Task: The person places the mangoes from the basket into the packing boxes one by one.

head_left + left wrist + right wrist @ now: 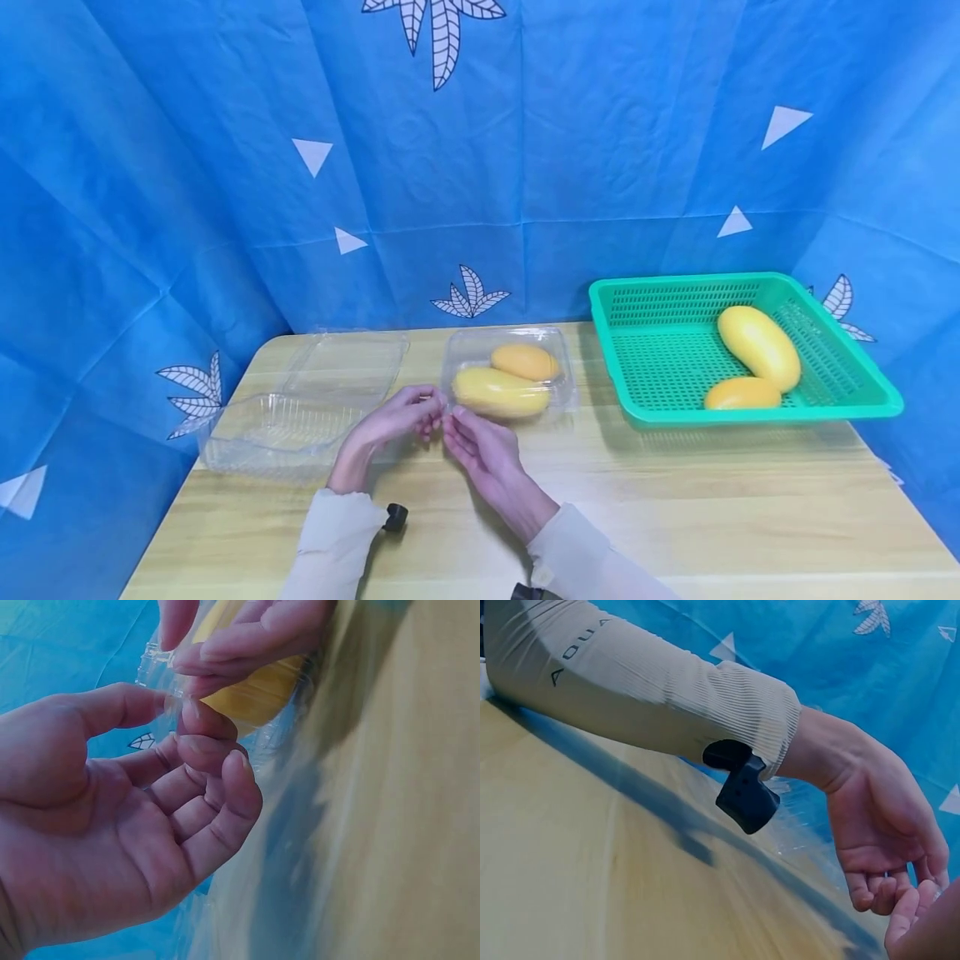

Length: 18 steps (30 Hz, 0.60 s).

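On the wooden counter (720, 517), a clear box (467, 346) is pinched at one corner by left grip (392, 422) and right grip (491, 458), both barely parted.

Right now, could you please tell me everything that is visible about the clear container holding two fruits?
The clear container looks like plastic with ridged edges. It rests on the table, left of the green basket. Inside lie a long yellow fruit and, behind, a shorter orange one. Fingertips of the left hand and right hand seem to touch its near left corner; whether it is fastened is unclear.
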Motion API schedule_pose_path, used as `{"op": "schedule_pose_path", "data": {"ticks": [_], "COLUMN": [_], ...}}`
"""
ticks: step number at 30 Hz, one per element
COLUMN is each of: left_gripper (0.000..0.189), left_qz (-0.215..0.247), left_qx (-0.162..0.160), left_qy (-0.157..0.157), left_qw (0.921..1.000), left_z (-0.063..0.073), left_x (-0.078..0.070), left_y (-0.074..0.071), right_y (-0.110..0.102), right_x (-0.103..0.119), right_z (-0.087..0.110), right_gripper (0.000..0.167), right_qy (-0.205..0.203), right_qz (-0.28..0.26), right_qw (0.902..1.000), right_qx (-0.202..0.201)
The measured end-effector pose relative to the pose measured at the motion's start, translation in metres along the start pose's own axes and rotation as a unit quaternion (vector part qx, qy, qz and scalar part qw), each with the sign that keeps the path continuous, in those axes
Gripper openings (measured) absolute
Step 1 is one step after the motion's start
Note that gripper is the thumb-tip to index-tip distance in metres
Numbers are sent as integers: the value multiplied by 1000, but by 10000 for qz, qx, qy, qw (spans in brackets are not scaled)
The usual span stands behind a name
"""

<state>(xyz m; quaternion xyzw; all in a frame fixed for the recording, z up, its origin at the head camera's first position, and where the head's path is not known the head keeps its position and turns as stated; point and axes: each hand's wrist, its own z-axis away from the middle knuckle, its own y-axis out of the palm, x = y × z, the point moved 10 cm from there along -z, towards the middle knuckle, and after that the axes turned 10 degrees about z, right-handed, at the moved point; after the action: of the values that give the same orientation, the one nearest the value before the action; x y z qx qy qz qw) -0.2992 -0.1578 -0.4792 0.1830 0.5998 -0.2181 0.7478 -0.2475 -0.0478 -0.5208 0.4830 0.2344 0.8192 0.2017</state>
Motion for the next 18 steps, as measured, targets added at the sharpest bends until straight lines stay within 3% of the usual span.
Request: {"op": "schedule_pose_path", "data": {"ticks": [18], "left_gripper": [23], "left_qz": [258], "left_qx": [-188], "left_qy": [-124], "left_qw": [9994], "left_z": [-10], "left_x": [7], "left_y": [-12], "right_y": [4], "right_x": [-1], "right_z": [-13], "right_gripper": [30], "right_qy": [108], "right_qz": [-135], "right_qw": [9998], "right_qx": [-132]}}
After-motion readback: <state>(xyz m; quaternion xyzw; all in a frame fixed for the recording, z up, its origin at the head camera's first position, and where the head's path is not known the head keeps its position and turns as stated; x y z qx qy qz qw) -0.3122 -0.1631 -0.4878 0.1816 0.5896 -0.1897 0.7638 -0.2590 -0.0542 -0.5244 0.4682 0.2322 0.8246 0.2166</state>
